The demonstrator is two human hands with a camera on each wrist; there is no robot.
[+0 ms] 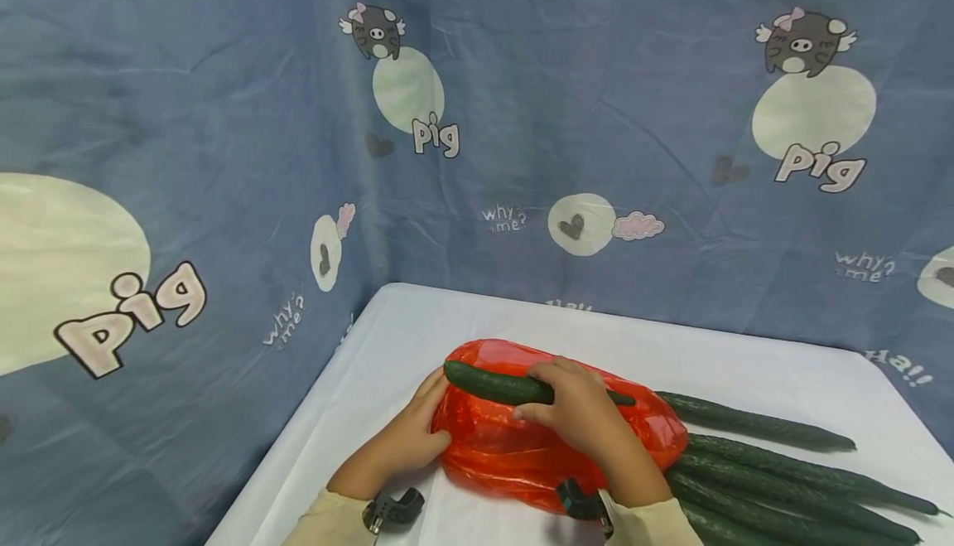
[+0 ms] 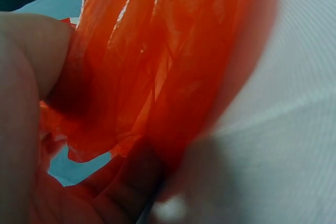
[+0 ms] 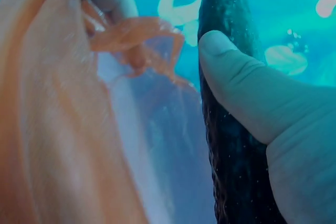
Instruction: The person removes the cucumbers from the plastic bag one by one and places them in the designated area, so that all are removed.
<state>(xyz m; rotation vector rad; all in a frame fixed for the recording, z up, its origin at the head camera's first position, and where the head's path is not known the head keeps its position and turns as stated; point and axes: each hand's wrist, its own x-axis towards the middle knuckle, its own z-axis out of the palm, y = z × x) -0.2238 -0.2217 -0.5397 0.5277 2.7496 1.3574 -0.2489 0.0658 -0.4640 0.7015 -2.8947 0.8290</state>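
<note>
A red plastic bag (image 1: pixel 507 459) lies on the white table, its surface crinkled and see-through. At its left end my left hand (image 1: pixel 402 442) holds the bag's edge; in the left wrist view, thumb and fingers stand on either side of the red film (image 2: pixel 152 66). My right hand (image 1: pixel 581 409) grips a dark green cucumber (image 1: pixel 484 382) across its middle, above the bag, with one end pointing left toward the left hand. The right wrist view shows the thumb pressed along the bumpy cucumber (image 3: pixel 231 129), beside the bag's edge (image 3: pixel 139 35).
Several long cucumbers (image 1: pixel 790 480) lie side by side on the right of the table, their near ends partly behind the bag. One more cucumber (image 1: pixel 753 420) lies slightly apart behind them. A blue printed curtain (image 1: pixel 507 115) hangs behind and left of the white table (image 1: pixel 417 322).
</note>
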